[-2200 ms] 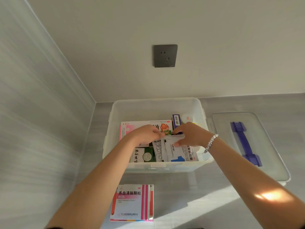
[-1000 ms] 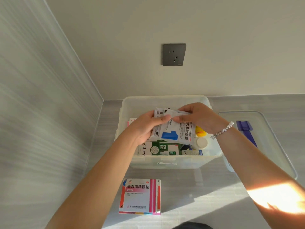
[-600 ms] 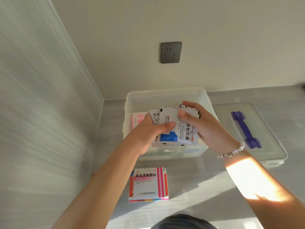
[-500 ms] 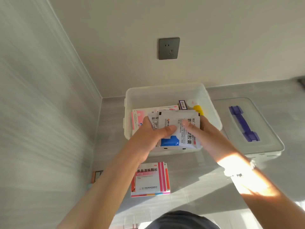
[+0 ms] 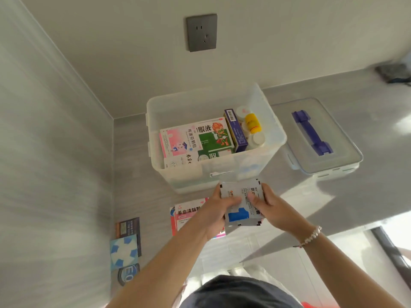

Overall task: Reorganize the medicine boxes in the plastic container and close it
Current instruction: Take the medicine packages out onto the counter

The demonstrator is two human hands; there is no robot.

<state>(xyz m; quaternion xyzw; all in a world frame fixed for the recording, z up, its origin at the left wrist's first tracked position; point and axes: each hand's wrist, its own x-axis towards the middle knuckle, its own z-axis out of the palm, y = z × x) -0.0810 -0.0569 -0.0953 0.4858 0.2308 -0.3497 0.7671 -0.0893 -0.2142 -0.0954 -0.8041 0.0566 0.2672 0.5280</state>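
Sachets (image 5: 241, 204) of medicine, a thin white stack with a blue patch on the top one, are held in the head view just in front of the plastic container (image 5: 274, 138), above the grey desk (image 5: 131, 165). The stack is pinched from both sides: the left hand (image 5: 219, 208) is closed on its left edge with the thumb laid across the face, and the right hand (image 5: 270, 206) is closed on its right edge in the same way. A bead bracelet (image 5: 311, 236) is worn on the right wrist.

The container is seen open, with medicine boxes (image 5: 200, 141) laid flat in its left part, a purple box (image 5: 235, 130) stood on edge beside them, and small bottles (image 5: 252, 127), one yellow, at its right end. The lid (image 5: 342, 152) with a blue handle (image 5: 311, 133) is laid on the desk just right of the container. A pink and white box (image 5: 189, 215) lies in front of the container, partly hidden by the left hand, and flat packets (image 5: 126, 241) lie further left of it. A grey wall socket (image 5: 201, 32) is seen above the container.
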